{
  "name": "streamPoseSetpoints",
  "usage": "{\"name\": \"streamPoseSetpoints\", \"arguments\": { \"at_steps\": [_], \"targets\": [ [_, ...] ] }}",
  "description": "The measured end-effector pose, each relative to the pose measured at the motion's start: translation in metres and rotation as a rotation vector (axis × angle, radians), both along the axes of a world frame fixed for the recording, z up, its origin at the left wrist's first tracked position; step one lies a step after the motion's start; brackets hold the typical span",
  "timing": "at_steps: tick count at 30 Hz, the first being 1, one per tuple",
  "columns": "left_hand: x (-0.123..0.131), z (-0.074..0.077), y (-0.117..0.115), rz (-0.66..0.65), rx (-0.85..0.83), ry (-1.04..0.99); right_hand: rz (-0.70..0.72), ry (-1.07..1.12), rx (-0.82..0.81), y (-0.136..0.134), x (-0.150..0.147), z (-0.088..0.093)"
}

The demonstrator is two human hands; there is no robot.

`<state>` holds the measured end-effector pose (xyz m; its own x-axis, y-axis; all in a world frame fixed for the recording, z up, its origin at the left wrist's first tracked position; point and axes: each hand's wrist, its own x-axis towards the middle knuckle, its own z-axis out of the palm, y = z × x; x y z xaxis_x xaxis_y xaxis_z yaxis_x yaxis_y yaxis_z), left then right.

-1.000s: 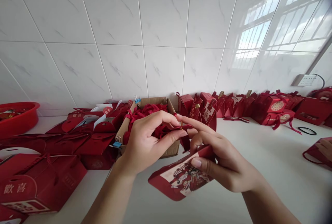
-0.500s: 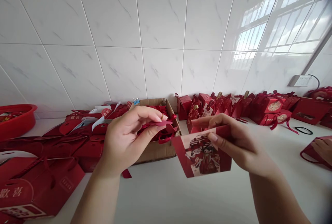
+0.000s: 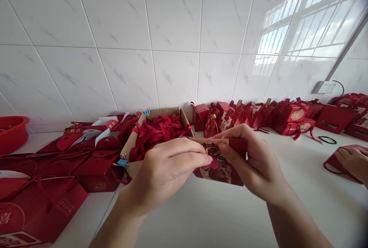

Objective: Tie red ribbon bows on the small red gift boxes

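My right hand grips the top edge of a small red gift box with printed figures on its front, thumb in front and fingers behind. It is held up above the white table. My left hand is closed at the box's left part, and a small pinkish-red flat piece shows at its fingertips, against the box's front. A bit of gold is visible by those fingers. Behind my left hand stands a cardboard carton filled with red ribbons.
Red gift boxes crowd the left side, near a red basin. More small boxes line the tiled wall. At right lie a black ring and a box under another person's hand. Blue clips grip the carton.
My left hand has moved right and brought the pinkish-red piece onto the box's front. My right hand still holds the box, now tilted differently. The view has shifted slightly, uncovering more of the carton.
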<state>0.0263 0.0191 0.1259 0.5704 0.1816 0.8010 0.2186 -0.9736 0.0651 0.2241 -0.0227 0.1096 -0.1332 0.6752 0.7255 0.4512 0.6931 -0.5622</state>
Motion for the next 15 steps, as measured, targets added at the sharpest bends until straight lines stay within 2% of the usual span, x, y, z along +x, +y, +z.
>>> {"name": "streamPoseSetpoints", "arguments": {
  "at_steps": [6, 11, 15],
  "targets": [
    [0.0008, -0.0016, 0.0021, 0.017, 0.056, 0.023, 0.037, -0.045, 0.024, -0.0036, -0.0046, -0.0018],
    [0.0019, 0.0011, 0.0002, 0.058, 0.085, 0.033, -0.006, -0.115, 0.046, -0.0019, -0.0064, -0.0015],
    [0.0040, 0.0043, -0.0013, 0.102, 0.105, 0.051, -0.009, -0.157, -0.009, -0.0012, -0.0076, -0.0017]
  ]
}}
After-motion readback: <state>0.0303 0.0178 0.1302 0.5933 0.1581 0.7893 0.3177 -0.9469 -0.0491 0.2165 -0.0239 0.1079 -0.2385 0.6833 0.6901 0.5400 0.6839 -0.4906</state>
